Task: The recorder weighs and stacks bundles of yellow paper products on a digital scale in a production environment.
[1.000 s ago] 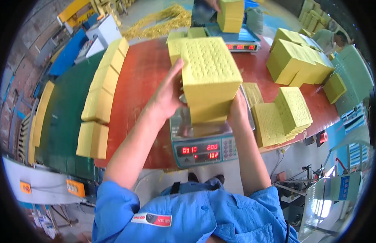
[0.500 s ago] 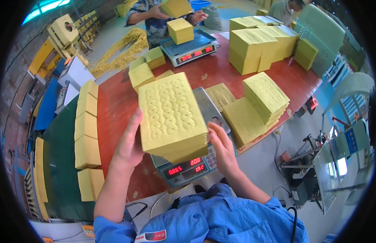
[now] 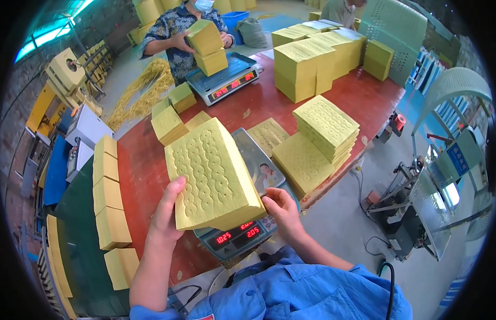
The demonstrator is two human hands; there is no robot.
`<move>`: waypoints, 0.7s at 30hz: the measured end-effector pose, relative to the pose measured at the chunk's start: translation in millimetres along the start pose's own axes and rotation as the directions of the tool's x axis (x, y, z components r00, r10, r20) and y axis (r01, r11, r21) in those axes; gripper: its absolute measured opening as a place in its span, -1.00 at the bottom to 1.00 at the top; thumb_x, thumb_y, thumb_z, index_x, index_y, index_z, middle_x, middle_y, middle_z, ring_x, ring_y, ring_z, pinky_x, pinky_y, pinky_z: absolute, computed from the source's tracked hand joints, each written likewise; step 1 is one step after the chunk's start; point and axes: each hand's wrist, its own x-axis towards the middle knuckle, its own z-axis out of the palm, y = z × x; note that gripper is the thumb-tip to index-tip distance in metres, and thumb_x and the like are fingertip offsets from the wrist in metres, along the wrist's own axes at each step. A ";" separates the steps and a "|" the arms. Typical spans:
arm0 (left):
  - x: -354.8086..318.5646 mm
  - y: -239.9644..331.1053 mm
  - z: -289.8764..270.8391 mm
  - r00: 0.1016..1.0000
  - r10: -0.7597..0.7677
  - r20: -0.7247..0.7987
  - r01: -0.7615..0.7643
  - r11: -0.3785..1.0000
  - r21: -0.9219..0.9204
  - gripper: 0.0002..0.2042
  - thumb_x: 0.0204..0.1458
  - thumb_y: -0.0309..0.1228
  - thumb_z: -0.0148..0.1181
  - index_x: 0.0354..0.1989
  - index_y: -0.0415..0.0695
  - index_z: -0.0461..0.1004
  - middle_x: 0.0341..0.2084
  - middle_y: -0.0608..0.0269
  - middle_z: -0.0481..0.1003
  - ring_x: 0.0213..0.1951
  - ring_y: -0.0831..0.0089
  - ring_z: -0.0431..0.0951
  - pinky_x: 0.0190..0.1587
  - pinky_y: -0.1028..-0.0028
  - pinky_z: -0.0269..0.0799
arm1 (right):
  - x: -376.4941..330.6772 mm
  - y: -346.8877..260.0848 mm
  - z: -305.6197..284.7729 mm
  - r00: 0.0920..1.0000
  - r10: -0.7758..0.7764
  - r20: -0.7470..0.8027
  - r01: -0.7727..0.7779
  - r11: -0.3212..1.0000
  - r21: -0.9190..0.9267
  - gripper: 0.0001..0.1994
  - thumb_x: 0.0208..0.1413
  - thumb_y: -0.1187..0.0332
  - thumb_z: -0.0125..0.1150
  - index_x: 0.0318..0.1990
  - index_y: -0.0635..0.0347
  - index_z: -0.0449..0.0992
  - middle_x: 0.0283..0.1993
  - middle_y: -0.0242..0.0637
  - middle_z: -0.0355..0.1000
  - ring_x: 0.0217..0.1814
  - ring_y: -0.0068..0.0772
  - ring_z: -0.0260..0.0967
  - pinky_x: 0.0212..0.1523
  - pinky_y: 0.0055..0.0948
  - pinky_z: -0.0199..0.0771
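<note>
A thick stack of yellow paper (image 3: 210, 176), its top sheet pressed with rows of round coin-like marks, is tilted in front of me. It covers part of the digital scale (image 3: 258, 154), whose red display shows below it. My left hand (image 3: 167, 213) grips the stack's left side, thumb on the top face. At the near right corner, my right hand (image 3: 284, 212) has its thumb and bent fingers pinched against the sheet edges. Whether the stack's underside rests on the pan is hidden.
Right of the scale lie more paper stacks (image 3: 325, 128) on the red table (image 3: 237, 109). A row of yellow blocks (image 3: 106, 189) lines the left side. Across the table, a co-worker (image 3: 176, 34) holds a block over another on a second scale (image 3: 224, 80). Machinery (image 3: 418, 208) stands right.
The stack has tilted more, and my right fingers have curled from stretched out to pinched at its corner. The co-worker's held block has come down onto the one on the far scale.
</note>
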 end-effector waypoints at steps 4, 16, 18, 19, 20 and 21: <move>-2.4 -2.8 7.4 1.000 0.017 0.021 -0.017 1.000 0.003 -0.40 0.27 -0.08 0.01 0.36 -0.24 0.23 0.18 0.06 0.45 0.15 0.34 0.52 0.22 0.32 0.42 | 2.3 -11.6 -8.9 0.987 0.145 0.076 -0.154 0.978 0.142 -0.55 0.28 0.23 0.28 0.17 0.37 0.38 0.03 -0.22 0.50 -0.02 -0.48 0.46 0.00 -0.43 0.47; -34.8 -7.5 94.9 0.986 0.107 -0.124 -0.121 0.986 -0.111 -0.46 0.29 -0.06 -0.05 0.28 -0.21 0.37 0.10 0.15 0.52 0.08 0.37 0.54 0.15 0.37 0.45 | -13.4 -100.8 -73.4 0.950 0.135 0.282 -0.210 0.943 0.258 -0.34 0.22 0.25 0.30 0.37 0.43 0.24 0.28 -0.11 0.40 0.29 -0.33 0.35 0.32 -0.35 0.27; -26.4 -5.9 133.4 0.978 0.164 -0.127 -0.172 0.983 -0.060 -0.45 0.30 -0.04 -0.09 0.29 -0.20 0.34 0.12 0.14 0.50 0.10 0.38 0.52 0.15 0.39 0.43 | -5.9 -121.1 -98.8 0.980 0.008 0.196 -0.068 0.952 0.299 -0.36 0.21 0.29 0.28 0.37 0.44 0.25 0.28 -0.08 0.40 0.31 -0.32 0.34 0.34 -0.34 0.26; -21.5 -10.0 145.4 0.983 0.178 -0.044 -0.182 0.973 -0.140 -0.44 0.30 -0.02 -0.11 0.31 -0.18 0.31 0.16 0.14 0.47 0.11 0.39 0.51 0.16 0.37 0.43 | -3.7 -138.4 -110.6 0.984 -0.027 0.174 -0.026 0.954 0.300 -0.35 0.21 0.28 0.26 0.37 0.44 0.25 0.28 -0.07 0.40 0.32 -0.31 0.33 0.34 -0.34 0.24; -14.6 -11.0 164.2 0.983 0.178 -0.041 -0.182 0.973 -0.142 -0.44 0.30 -0.02 -0.11 0.31 -0.18 0.31 0.16 0.14 0.47 0.11 0.39 0.51 0.16 0.37 0.43 | 0.0 -151.5 -124.3 0.989 -0.041 0.144 -0.006 0.951 0.308 -0.33 0.19 0.25 0.26 0.37 0.45 0.24 0.29 -0.06 0.40 0.33 -0.30 0.33 0.36 -0.34 0.23; -7.3 -8.5 189.5 0.984 0.177 0.000 -0.176 0.975 -0.133 -0.43 0.31 -0.01 -0.11 0.34 -0.16 0.28 0.19 0.14 0.44 0.14 0.38 0.49 0.18 0.36 0.41 | 5.7 -162.0 -139.2 0.989 -0.076 0.126 0.033 0.948 0.317 -0.32 0.18 0.24 0.27 0.37 0.45 0.24 0.30 -0.05 0.39 0.33 -0.30 0.33 0.36 -0.34 0.22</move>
